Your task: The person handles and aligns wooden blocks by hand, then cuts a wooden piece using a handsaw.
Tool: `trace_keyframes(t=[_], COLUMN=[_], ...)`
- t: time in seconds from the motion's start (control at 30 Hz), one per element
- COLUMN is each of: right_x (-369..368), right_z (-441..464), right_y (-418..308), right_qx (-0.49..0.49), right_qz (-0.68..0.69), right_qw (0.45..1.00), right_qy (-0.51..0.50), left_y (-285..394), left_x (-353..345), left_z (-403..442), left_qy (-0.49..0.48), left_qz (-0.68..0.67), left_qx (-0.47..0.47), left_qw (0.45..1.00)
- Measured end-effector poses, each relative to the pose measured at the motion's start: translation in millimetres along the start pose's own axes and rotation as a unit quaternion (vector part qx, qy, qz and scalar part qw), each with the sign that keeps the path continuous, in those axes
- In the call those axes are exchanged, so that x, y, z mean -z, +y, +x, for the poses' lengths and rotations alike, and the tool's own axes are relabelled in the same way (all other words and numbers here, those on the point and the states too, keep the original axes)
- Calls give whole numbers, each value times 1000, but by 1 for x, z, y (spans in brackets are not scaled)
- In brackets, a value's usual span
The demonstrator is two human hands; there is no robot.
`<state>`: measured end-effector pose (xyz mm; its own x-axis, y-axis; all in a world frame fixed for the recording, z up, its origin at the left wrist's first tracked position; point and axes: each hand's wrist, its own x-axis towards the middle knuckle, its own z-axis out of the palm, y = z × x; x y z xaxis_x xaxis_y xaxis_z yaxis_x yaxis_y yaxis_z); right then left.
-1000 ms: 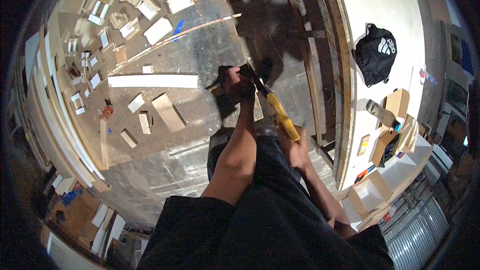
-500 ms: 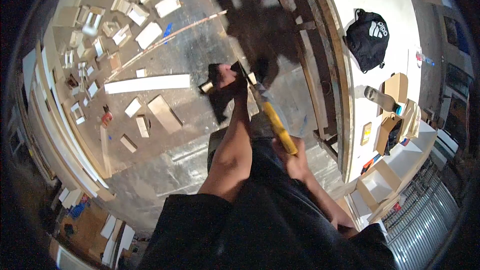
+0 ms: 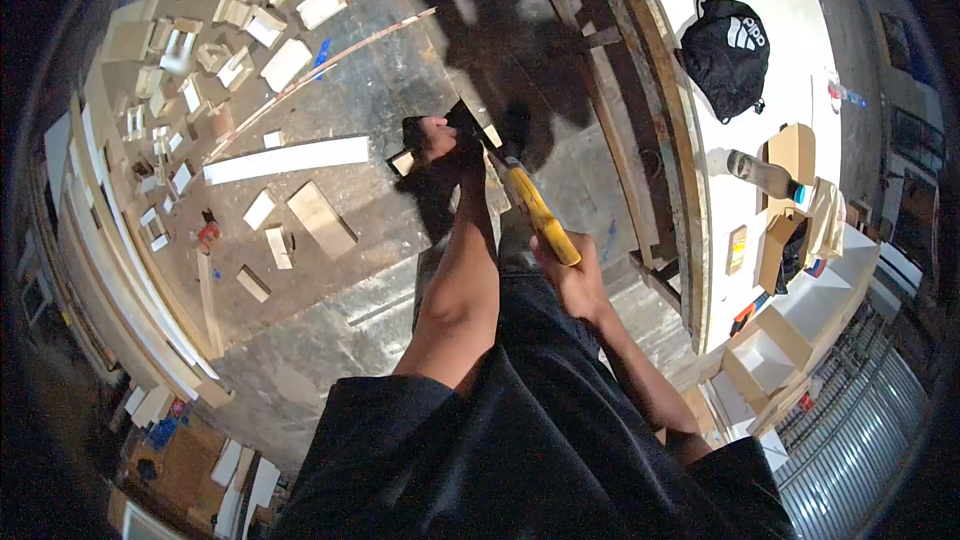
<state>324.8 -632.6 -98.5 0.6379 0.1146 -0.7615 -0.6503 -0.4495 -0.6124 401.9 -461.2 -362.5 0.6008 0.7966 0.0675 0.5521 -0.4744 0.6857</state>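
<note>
My right hand (image 3: 573, 275) is closed around the yellow handle of a hand saw (image 3: 538, 210), which points up and away from me. Its dark blade lies in shadow against a short wood strip (image 3: 403, 162), near the strip's right end. My left hand (image 3: 441, 138) is closed over the middle of this strip, just left of the blade. Pale strip ends show on either side of the hand, while shadow hides the part between. Exact contact between blade and wood is too dark to make out.
Left on the floor lie a white board (image 3: 288, 160), a flat wood block (image 3: 322, 219) and several small wooden pieces (image 3: 286, 63). At right, a white-topped table (image 3: 735, 170) carries a black drawstring bag (image 3: 726, 58), a bottle (image 3: 760, 174) and an open cardboard box (image 3: 778, 245).
My right hand and the saw have shifted forward and slightly left. My left hand stays on the wood strip, and the whole view has moved a little.
</note>
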Motion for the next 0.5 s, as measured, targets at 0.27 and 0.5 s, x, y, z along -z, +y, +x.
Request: trace_keyframes(t=[0.27,0.5], right_x=[6,21], right_z=[9,-13], right_y=[-17,-14], right_qx=[35,-20], right_qz=[7,-42], right_qw=[999,995], right_qy=[12,-91], left_y=[-3,-2], left_x=[4,17], left_z=[2,-10], left_qy=[-13,-61], left_qz=[-2,-1], left_qx=[3,26], left_qw=[1000,998])
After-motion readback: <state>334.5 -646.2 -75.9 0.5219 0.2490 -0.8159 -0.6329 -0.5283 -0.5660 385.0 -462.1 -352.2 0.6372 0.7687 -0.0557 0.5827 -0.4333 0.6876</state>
